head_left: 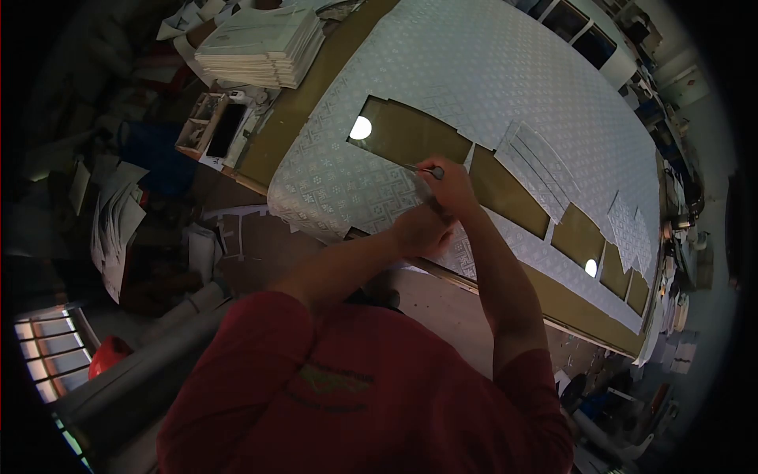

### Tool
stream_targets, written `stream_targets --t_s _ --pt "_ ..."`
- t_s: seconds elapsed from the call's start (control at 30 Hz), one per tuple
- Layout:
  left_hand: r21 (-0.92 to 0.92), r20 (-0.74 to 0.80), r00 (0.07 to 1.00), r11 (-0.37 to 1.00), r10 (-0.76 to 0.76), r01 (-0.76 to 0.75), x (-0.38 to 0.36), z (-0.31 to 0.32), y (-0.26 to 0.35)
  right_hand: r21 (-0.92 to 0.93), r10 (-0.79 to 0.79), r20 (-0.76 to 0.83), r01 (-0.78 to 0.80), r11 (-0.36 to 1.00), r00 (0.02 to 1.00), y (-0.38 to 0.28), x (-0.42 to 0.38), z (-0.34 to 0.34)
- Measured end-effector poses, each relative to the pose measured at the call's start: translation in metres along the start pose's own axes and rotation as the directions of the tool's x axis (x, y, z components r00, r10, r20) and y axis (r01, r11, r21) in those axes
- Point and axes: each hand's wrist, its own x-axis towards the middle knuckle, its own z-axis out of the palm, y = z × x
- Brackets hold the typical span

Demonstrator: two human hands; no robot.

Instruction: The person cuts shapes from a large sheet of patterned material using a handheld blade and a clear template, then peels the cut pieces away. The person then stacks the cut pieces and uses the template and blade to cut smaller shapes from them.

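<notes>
Red shirt (355,395), right grip (448,186) closed — around small tool (437,171), over patterned sheet (335,170)

The sheet (474,63) is showing pale floral motifs on grey; the table (312,99) is showing olive, the shirt (410,419) red.

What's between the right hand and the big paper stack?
Head view, going out from the right hand: a gap in the patterned sheet with a bright round spot, more sheet, then bare brown tabletop up to the paper stack.
</notes>
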Motion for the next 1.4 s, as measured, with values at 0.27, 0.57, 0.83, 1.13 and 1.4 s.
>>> stream_targets --t_s 0.27,0.57,0.83,1.13,1.4 --pt "0.213 -0.241 0.965 0.964 -0.106 0.159 -0.076 -0.082 -0.074 0.019 -0.047 0.031 0.046 0.999 0.998 -0.03 0.078 0.061" --pt "0.239 -0.364 0.89 0.897 -0.273 0.373 -0.105 -0.117 -0.106 -0.015 -0.068 0.236 0.074 0.997 0.969 -0.06 0.12 0.071" --pt "0.202 -0.31 0.901 0.905 -0.305 0.375 -0.102 -0.125 -0.109 0.036 -0.116 0.102 0.113 0.993 0.988 -0.056 0.115 0.098" --pt "0.208 -0.379 0.898 0.925 -0.223 0.318 -0.108 -0.119 -0.113 -0.114 -0.2 0.148 0.218 0.969 0.968 -0.11 0.194 0.181" --pt "0.185 -0.473 0.81 0.859 -0.347 0.476 -0.178 -0.145 -0.105 -0.009 0.119 -0.488 -0.141 0.99 0.865 -0.022 0.018 0.042"
